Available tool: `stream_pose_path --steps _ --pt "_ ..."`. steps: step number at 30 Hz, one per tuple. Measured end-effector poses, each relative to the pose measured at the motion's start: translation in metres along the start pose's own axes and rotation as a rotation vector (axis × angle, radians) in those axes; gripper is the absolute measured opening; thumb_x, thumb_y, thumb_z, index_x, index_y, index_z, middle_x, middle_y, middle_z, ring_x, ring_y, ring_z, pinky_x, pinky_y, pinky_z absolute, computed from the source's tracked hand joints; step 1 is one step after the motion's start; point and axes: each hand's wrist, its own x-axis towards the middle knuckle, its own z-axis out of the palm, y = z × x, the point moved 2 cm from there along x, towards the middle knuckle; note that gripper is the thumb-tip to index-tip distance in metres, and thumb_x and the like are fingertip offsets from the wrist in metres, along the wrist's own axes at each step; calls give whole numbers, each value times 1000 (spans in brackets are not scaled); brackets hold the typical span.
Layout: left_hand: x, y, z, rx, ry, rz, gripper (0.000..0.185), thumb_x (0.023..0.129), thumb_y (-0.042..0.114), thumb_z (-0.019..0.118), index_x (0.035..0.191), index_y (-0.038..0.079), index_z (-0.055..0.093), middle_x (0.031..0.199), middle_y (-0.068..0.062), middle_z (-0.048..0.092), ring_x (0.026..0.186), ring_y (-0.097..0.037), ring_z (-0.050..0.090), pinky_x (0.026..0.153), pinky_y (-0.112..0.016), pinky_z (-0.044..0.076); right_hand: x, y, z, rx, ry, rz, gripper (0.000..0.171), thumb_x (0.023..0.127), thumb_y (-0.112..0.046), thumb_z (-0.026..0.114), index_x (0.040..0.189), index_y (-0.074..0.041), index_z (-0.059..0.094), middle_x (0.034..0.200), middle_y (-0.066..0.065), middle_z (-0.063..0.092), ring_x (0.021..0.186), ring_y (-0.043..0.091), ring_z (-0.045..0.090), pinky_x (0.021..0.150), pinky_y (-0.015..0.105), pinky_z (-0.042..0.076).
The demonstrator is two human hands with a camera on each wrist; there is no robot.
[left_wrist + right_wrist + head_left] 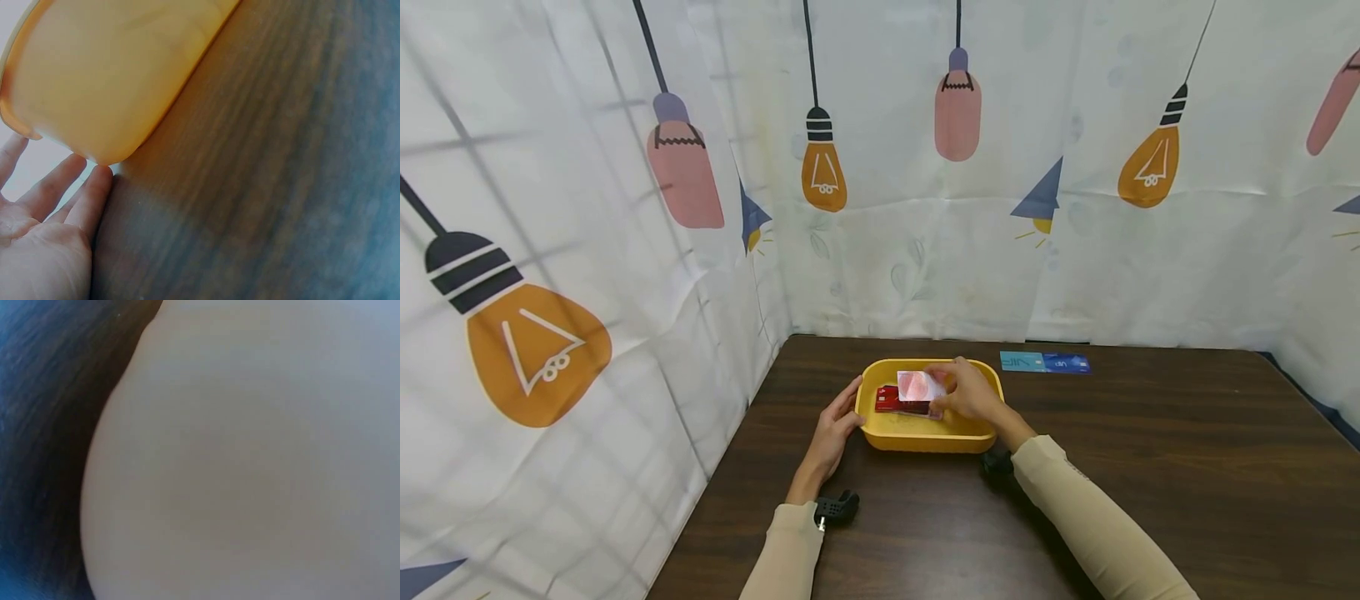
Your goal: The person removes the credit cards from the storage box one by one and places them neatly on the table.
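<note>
Left hand [833, 429]: laid on the table [1150, 467] against the left outer wall of the yellow tub [925, 437]. Fingers [78, 194] straight and loosely together, tips touching the tub's lower corner; nothing gripped.

Yellow tub: near the table's back edge, left of centre, upright. Holds a red card [891, 400] lying flat at the left of its floor.

Pink-and-white card [920, 385]: above the tub's middle, partly over the red card, pinched at its right edge by the right hand [970, 392]. Thumb and fingertips curled onto the card; whether the remaining fingers are spread or closed cannot be told.

Blue card [1045, 362]: flat on the table, right of the tub and behind it, well apart from both hands.

Views compared — head view alone shows the cards, both hands and both beige sleeves [1097, 525]. Left wrist view adds the palm, the finger contact at the tub's corner and the wood grain beside it. Right wrist view: pale blur filling most of the frame, dark table strip at left — no fingers, no card visible.
</note>
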Motion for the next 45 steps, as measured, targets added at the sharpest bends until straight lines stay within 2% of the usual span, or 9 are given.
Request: stream_pose_path --steps 5,11,18,23,25,30,34,41,45 --pt "0 -1 1 -4 5 -1 68 94 -5 49 159 16 40 156 -22 45 138 -40 47 101 -26 52 -2 0 -1 2 27 -9 60 80 -20 88 136 -21 68 100 8 52 78 19 52 65 27 46" --pt "0 -1 1 -8 1 4 68 94 -6 48 159 15 39 157 -23 45 139 -41 46 98 -22 52 -6 -3 -4 16 97 -28 63 81 -21 86 140 -19 65 103 9 51 81 21 46 67 28 41" --pt "-1 1 1 0 11 -7 68 95 -6 49 158 17 40 157 -20 46 139 -39 47 102 -28 52 -8 -5 -11 76 145 -7 64 82 -20 86 142 -21 64 105 5 50 87 22 47 70 28 44" --pt "-2 2 1 -4 10 -18 68 95 -5 49 158 18 40 158 -18 45 141 -39 46 105 -31 51 -12 -6 -23 84 160 -9 64 83 -18 85 143 -19 63 110 8 52 92 24 48 75 28 47" --pt "-2 2 1 -6 6 -12 68 95 -5 49 159 18 39 158 -19 44 142 -40 45 104 -30 52 -14 -5 -29 83 164 -12 63 84 -17 83 144 -18 62 110 9 52 90 24 47 74 28 46" --pt "-2 2 2 -4 -4 -4 69 96 -5 49 160 16 37 158 -21 44 141 -41 45 103 -30 52 -20 2 -41 84 175 -24 60 88 -15 80 145 -13 60 103 12 49 82 23 44 66 28 41" --pt "-2 2 2 -1 -1 -11 68 96 -5 49 160 16 38 158 -20 44 140 -40 46 104 -32 52 -23 11 -49 91 176 -46 59 88 -14 79 145 -11 60 101 12 51 81 22 44 65 28 40" --pt "-2 2 2 -2 1 -17 68 95 -4 49 159 17 38 159 -19 43 141 -40 45 104 -29 51 -28 23 -62 176 194 -139 56 86 -7 79 139 -5 63 91 13 54 80 22 45 66 26 38" --pt "-2 2 2 8 2 -15 68 95 -4 49 159 17 38 161 -17 41 143 -39 44 106 -32 50 -30 28 -66 211 179 -142 55 87 -6 78 140 -5 63 86 11 54 79 23 46 62 25 37"
